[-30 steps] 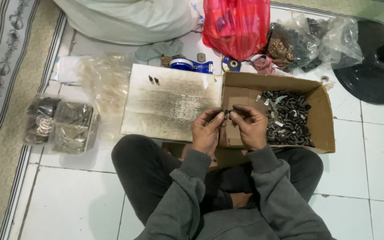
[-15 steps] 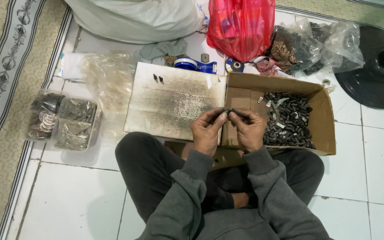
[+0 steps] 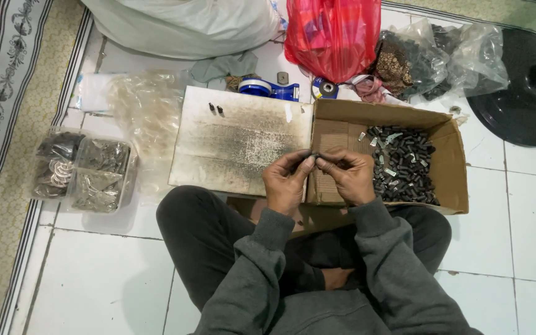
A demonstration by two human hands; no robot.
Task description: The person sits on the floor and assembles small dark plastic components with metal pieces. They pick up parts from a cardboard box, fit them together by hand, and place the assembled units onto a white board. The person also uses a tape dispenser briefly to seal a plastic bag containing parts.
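Your left hand (image 3: 288, 183) and right hand (image 3: 344, 178) meet fingertip to fingertip, both pinched closed on a small dark part (image 3: 312, 156) held just above the near edge of the cardboard box (image 3: 454, 161). Beyond them, loose dark parts (image 3: 404, 164) fill the box's right side, a worn white board (image 3: 243, 139) lies to its left, and farther off sits a red plastic bag (image 3: 333, 34).

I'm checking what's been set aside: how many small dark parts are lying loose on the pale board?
2. Both small dark parts lie side by side near the far left corner of the pale board. The hands may hide others.
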